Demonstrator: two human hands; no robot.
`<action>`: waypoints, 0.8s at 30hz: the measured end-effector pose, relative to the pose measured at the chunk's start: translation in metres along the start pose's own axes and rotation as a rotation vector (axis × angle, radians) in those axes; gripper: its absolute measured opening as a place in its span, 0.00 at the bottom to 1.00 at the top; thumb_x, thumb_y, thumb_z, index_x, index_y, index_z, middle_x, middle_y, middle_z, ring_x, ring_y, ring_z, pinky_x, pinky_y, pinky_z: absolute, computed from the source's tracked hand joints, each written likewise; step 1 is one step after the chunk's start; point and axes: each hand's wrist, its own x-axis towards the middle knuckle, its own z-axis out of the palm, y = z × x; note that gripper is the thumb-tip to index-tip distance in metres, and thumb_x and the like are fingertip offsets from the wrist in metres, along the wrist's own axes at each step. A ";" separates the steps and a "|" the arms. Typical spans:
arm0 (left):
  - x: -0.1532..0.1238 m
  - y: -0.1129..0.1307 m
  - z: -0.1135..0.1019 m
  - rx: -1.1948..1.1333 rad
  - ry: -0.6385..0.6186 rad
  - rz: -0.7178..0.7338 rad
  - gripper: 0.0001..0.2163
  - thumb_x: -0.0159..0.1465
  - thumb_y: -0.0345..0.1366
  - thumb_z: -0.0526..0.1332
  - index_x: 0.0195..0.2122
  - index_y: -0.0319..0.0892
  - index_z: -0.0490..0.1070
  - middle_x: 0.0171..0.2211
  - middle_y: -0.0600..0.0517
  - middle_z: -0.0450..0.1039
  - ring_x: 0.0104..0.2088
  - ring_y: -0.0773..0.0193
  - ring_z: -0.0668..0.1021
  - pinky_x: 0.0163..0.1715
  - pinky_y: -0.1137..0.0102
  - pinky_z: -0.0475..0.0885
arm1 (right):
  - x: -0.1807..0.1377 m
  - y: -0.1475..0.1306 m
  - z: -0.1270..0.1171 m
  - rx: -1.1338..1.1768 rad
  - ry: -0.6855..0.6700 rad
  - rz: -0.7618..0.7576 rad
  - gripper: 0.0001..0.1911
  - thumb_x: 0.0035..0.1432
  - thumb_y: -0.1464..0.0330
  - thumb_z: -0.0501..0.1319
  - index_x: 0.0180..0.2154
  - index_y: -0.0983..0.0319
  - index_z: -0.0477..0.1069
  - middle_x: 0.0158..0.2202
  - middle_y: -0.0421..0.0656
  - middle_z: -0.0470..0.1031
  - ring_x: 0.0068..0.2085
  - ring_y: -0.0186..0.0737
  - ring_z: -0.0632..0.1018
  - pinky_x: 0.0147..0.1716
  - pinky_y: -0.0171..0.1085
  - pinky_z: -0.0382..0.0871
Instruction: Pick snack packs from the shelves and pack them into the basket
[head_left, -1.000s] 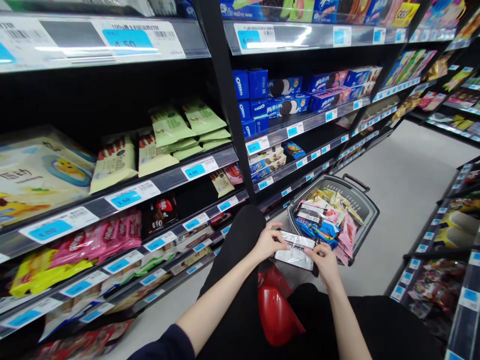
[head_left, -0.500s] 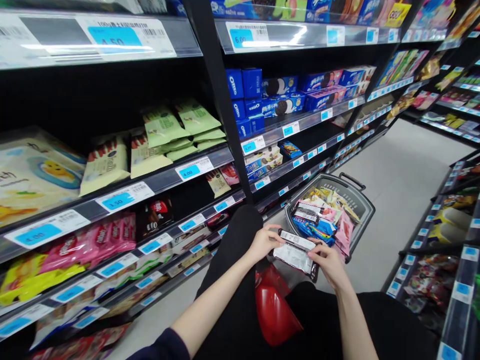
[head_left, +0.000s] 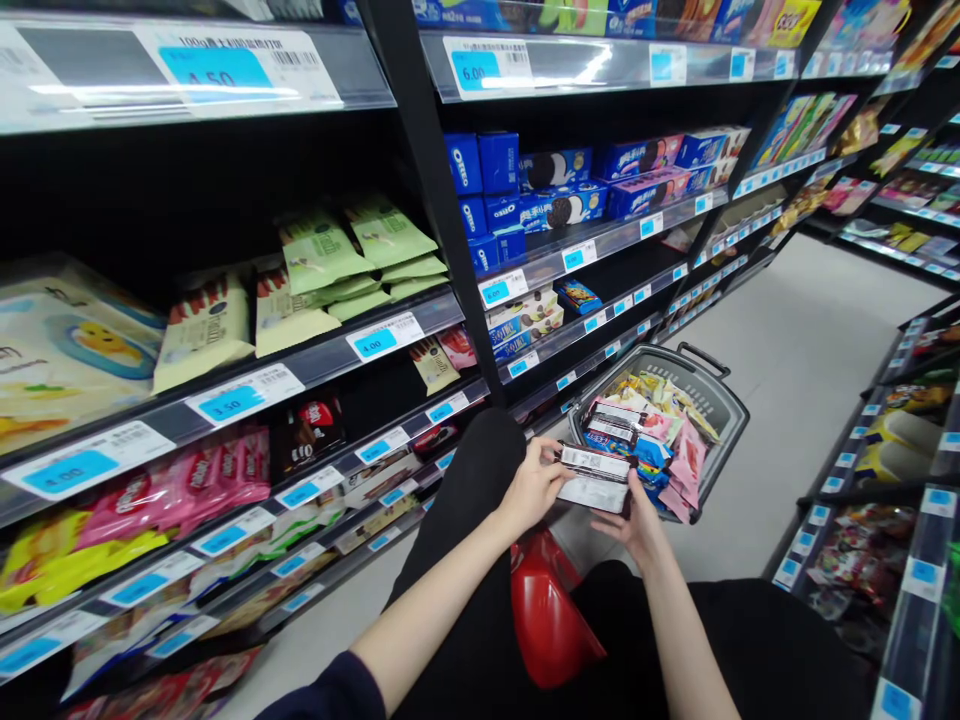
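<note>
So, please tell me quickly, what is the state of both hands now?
Left hand: closed on the packet, at its left end.
Right hand: at the packet's right end; whether it grips cannot be told.

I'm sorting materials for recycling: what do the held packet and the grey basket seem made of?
Packet: likely thin plastic film, possibly metallised; its silvery face looks shiny, slightly wrinkled. Basket: probably rigid plastic, fairly matte, judging by its grey slotted wall.
</note>
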 end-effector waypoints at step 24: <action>0.014 -0.011 -0.016 -0.969 -0.272 -0.785 0.22 0.45 0.39 0.69 0.40 0.38 0.69 0.36 0.48 0.73 0.35 0.63 0.75 0.32 0.70 0.71 | -0.027 -0.006 0.012 0.028 -0.447 -0.133 0.19 0.47 0.65 0.64 0.43 0.59 0.70 0.43 0.45 0.76 0.46 0.49 0.75 0.41 0.51 0.71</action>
